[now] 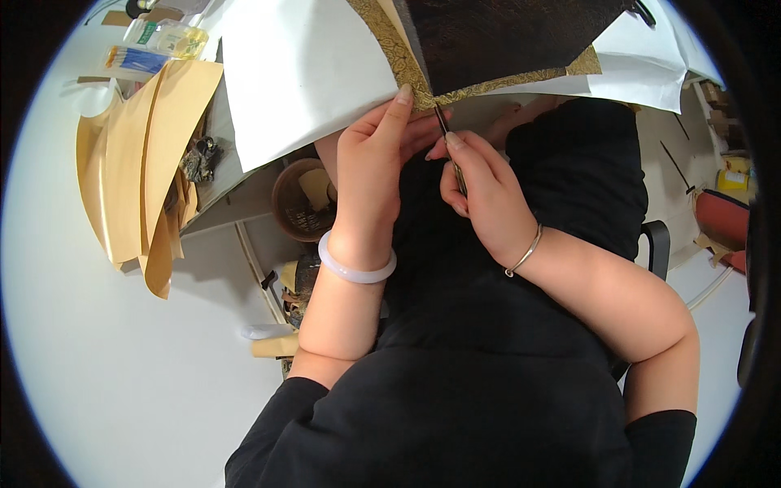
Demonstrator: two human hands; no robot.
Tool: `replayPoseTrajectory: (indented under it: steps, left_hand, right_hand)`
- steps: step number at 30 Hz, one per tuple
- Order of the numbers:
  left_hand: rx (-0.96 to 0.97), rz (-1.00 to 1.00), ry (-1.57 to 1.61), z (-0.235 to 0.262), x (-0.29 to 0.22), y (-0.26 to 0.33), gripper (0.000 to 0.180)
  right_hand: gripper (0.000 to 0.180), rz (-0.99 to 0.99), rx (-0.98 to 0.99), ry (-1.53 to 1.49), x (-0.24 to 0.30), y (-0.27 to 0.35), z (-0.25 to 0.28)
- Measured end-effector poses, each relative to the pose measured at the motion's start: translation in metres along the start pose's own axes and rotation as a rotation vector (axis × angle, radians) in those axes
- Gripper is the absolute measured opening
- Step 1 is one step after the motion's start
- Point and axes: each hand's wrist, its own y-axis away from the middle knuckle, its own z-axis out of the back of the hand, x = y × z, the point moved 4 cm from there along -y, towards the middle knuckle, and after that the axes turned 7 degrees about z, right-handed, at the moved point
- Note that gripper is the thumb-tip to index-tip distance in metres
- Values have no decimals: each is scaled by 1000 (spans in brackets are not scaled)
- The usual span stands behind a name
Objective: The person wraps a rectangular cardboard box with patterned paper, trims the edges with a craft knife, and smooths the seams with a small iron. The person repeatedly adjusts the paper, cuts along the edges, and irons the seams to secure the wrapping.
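Note:
A dark brown sheet (pixel 504 41) with a gold patterned border (pixel 389 41) lies on white paper at the front edge of the table. With its thumb on top and fingers underneath, my left hand (pixel 368 159) grips the border's near corner. Between thumb and fingers, my right hand (pixel 488 183) holds a slim dark pen-like tool (pixel 443 122). Its upper end meets the border's edge, just right of my left thumb. Whether that tip is a blade, a brush or a point is too small to tell.
White paper (pixel 301 81) overhangs the table edge. Curved tan sheets (pixel 122 171) stand at the left, near a clear bottle (pixel 175 39) and a bundle of blue sticks (pixel 137 61). Below the table stands a brown bin (pixel 293 203) with scraps. A red object (pixel 720 220) is at far right.

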Motion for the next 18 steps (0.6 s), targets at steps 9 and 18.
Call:
replayPoseTrajectory:
  steps: [9,18]
  left_hand:
    - [26,54,56,-4,-4,3,35]
    - [25,68,70,-5,-6,3,33]
  right_hand:
    - [32,-30,-19,-45,6,0,-2]
    - [31,-56,-28,-88,9,1,-4]
